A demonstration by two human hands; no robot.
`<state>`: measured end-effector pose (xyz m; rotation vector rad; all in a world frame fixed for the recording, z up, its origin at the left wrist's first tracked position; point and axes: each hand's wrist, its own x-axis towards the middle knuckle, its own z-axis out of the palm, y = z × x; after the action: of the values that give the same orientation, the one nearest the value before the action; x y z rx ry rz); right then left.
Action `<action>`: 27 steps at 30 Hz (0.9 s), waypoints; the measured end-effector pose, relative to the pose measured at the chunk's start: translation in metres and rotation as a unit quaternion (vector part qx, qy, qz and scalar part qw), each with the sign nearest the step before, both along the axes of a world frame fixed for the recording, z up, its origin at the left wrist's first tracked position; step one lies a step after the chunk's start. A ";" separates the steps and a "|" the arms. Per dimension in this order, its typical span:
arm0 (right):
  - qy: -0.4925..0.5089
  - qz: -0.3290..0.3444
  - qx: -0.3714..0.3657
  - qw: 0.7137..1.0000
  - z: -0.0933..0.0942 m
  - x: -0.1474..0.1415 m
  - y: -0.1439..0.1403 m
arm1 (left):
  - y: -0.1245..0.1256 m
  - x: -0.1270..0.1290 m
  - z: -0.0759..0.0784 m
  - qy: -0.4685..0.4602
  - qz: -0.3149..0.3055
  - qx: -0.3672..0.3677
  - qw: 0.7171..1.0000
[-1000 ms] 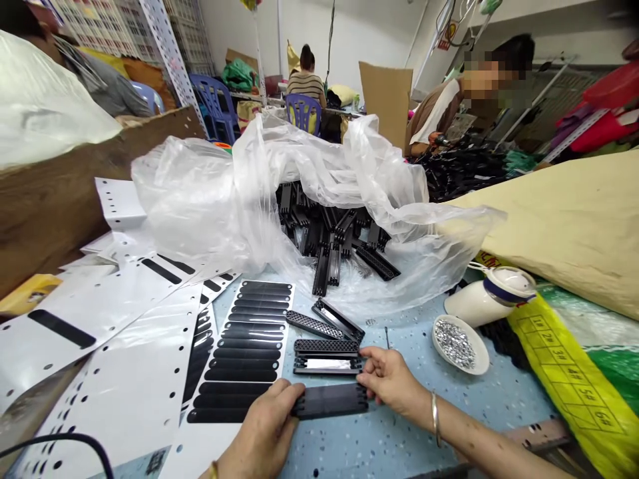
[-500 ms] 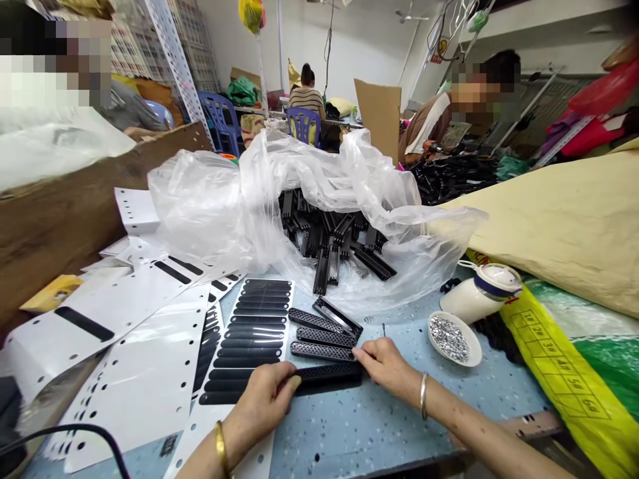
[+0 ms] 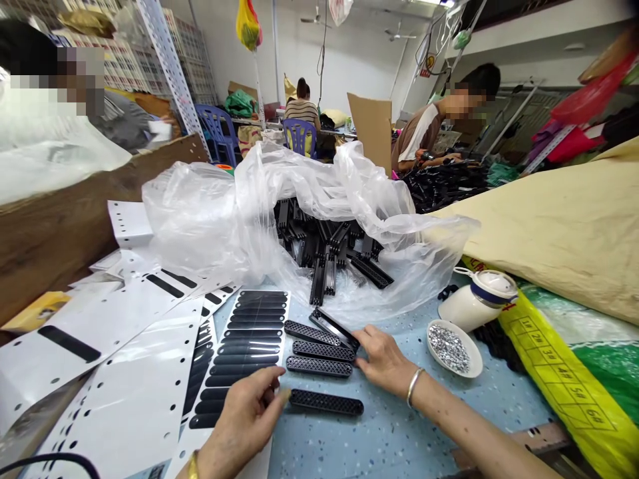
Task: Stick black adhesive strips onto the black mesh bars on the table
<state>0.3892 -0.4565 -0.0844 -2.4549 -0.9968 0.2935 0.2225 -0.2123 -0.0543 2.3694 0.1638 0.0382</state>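
A black strip with a textured top (image 3: 327, 402) lies flat on the blue speckled table. Just off its left end is my left hand (image 3: 252, 416), thumb and forefinger apart and holding nothing. Behind that strip, several similar textured strips (image 3: 319, 366) lie side by side. My right hand (image 3: 384, 360) pinches the near end of a black channel-shaped bar (image 3: 333, 327), which lies slanted with its hollow side up. A white sheet of black adhesive-looking strips (image 3: 249, 342) is left of these pieces, partly covered by my left hand.
A clear plastic bag (image 3: 200, 213) spills black bars (image 3: 319, 246) at the back. To the right stand a bowl of small silvery pieces (image 3: 453, 348) and a white lidded cup (image 3: 476, 299). White punched sheets (image 3: 134, 372) cover the left side. Other people sit beyond.
Both hands have let go of the front textured strip, which now lies on the table. My left hand drew back left; my right hand moved up to the slanted bar.
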 end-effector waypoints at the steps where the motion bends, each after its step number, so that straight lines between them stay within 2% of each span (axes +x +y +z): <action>1: -0.010 0.012 -0.002 1.000 -0.001 0.000 0.001 | 0.004 0.006 0.001 -0.027 0.012 0.014 0.999; 5: -0.008 0.013 0.014 1.000 -0.006 0.003 0.001 | 0.019 0.037 -0.006 -0.126 0.043 0.085 0.987; 8: 0.020 0.002 0.040 0.999 -0.003 0.009 0.000 | 0.020 0.056 -0.017 -0.114 0.016 0.101 0.988; 11: 0.061 0.004 0.069 0.996 0.004 0.012 0.003 | 0.013 0.063 -0.021 -0.094 -0.014 0.092 0.991; 14: 0.100 0.000 0.093 0.991 0.004 0.014 0.009 | 0.004 0.058 -0.021 -0.097 -0.011 0.074 0.992; 18: 0.126 -0.054 0.112 0.984 -0.008 0.018 0.017 | -0.002 0.050 -0.019 -0.097 -0.001 0.074 0.993; 21: 0.100 -0.088 0.135 0.982 -0.015 0.022 0.021 | -0.001 0.054 -0.012 -0.071 0.027 0.072 0.995; 24: 0.061 -0.076 0.164 0.982 -0.014 0.022 0.024 | 0.005 0.072 -0.004 -0.029 0.056 0.087 0.994; 27: 0.055 -0.053 0.188 0.979 -0.012 0.020 0.028 | 0.011 0.100 0.001 -0.011 0.031 0.101 0.994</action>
<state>0.4090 -0.4282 -0.0964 -2.1138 -0.7884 0.1836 0.3225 -0.2009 -0.0537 2.5645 0.2323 0.1147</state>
